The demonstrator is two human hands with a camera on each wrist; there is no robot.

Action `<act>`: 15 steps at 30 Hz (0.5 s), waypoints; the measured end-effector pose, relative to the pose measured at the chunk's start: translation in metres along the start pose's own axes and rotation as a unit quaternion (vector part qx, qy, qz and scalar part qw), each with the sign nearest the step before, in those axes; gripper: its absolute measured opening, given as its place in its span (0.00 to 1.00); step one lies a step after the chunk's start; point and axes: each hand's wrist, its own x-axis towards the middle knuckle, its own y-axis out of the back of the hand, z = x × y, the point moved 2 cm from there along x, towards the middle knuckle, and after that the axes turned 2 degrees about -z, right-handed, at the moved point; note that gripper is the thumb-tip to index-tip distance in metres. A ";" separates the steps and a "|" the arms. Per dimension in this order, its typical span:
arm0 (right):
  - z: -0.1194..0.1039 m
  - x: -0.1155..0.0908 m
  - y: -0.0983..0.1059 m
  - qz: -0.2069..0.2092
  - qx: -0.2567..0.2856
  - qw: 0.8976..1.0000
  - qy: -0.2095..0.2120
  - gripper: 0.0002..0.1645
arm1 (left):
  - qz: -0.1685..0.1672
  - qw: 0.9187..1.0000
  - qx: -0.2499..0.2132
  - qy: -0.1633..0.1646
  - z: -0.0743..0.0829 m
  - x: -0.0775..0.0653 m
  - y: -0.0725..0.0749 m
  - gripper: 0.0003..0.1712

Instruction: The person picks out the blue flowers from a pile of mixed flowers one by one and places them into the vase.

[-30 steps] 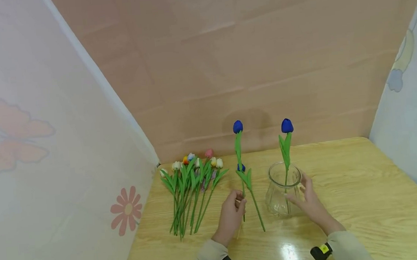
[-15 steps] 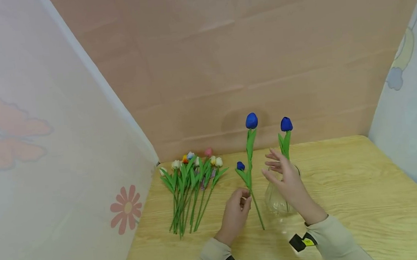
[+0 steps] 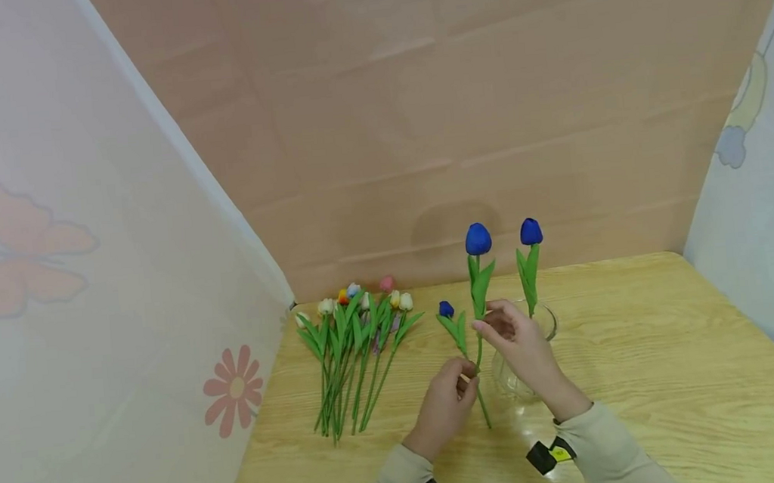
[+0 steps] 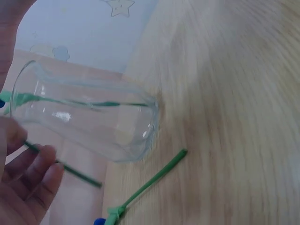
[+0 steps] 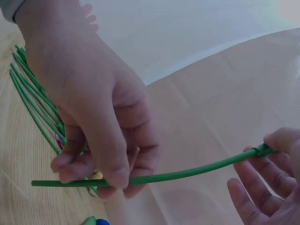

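Observation:
A blue artificial tulip [image 3: 478, 239] stands upright between my two hands in the head view. My left hand [image 3: 446, 404] pinches its green stem [image 5: 197, 169] low down, with the bottom end poking out past the fingers in the right wrist view. Higher up, just below the leaves, my right hand [image 3: 523, 348] pinches the same stem between thumb and fingers. Behind the right hand is a clear glass vase [image 4: 84, 117], partly hidden in the head view. One blue tulip [image 3: 531, 232] leans in it. Another blue tulip [image 3: 446, 309] lies on the table beside my left hand.
Several tulips [image 3: 348, 351] in white, pink, orange and other colours lie in a bunch at the table's left. A brown backdrop [image 3: 459, 114] rises behind the wooden table [image 3: 643, 373], and a patterned white wall [image 3: 122, 255] stands at the left.
My left hand has lifted the tulip and carried it rightward. My right hand has left the vase, crossed leftward, and now grips the tulip's stem as well.

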 end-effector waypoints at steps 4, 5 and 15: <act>-0.002 -0.003 0.007 0.027 0.023 0.999 0.013 0.20 | -0.021 0.999 -0.035 0.024 -0.011 0.001 0.010 0.13; -0.003 -0.003 0.009 0.035 0.023 0.999 0.017 0.20 | -0.020 0.998 -0.043 0.030 -0.015 0.002 0.013 0.14; -0.030 -0.007 0.053 0.129 0.069 0.977 0.156 0.13 | -0.038 0.988 0.016 0.149 -0.060 -0.002 0.015 0.08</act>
